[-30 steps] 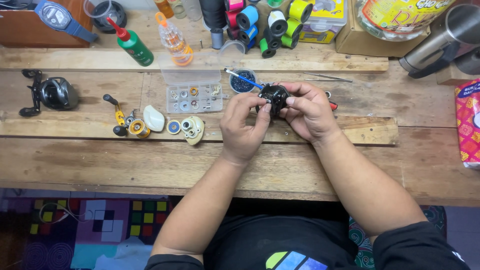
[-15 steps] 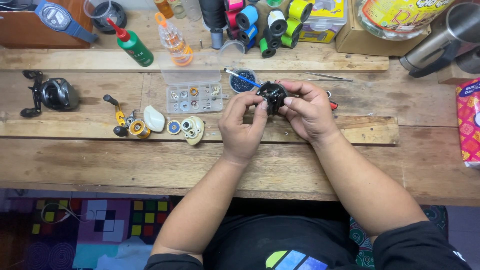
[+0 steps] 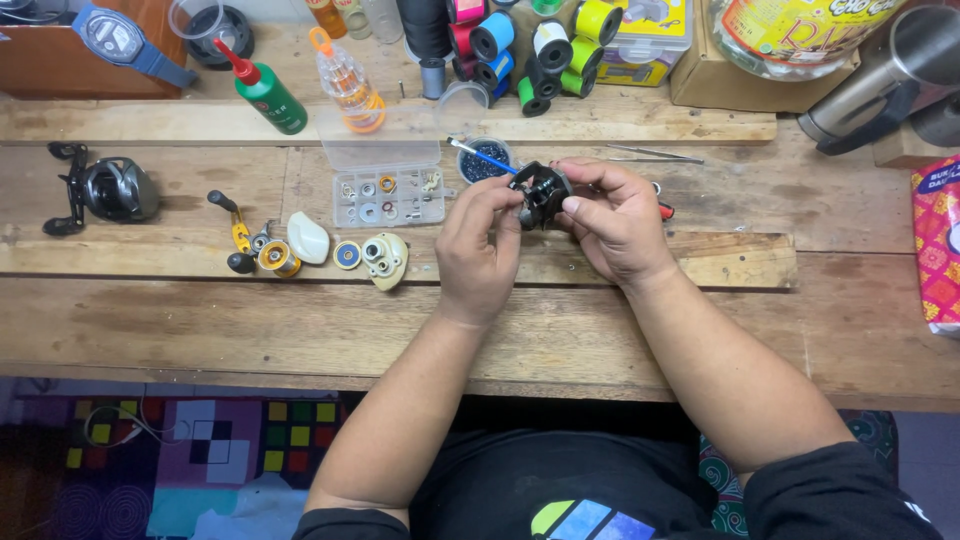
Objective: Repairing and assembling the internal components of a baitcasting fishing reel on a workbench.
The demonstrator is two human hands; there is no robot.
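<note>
Seen from above, a person sits at a wooden workbench (image 3: pixel 600 330) with both hands raised over its middle. The left hand (image 3: pixel 478 250) and right hand (image 3: pixel 615 225) are closed together around a small black reel body (image 3: pixel 541 192), fingertips pinching it from either side, just as they did a second ago; nothing has shifted, so the fiddling with this part goes on. Left of the hands, an open clear parts box (image 3: pixel 388 195) holds small washers, rings and screws in compartments. Just behind the reel body, a small round dish (image 3: pixel 482 160) holds something dark, with a blue-handled brush (image 3: pixel 480 156) resting in it. Loose reel parts (image 3: pixel 385 258) lie nearby.
</note>
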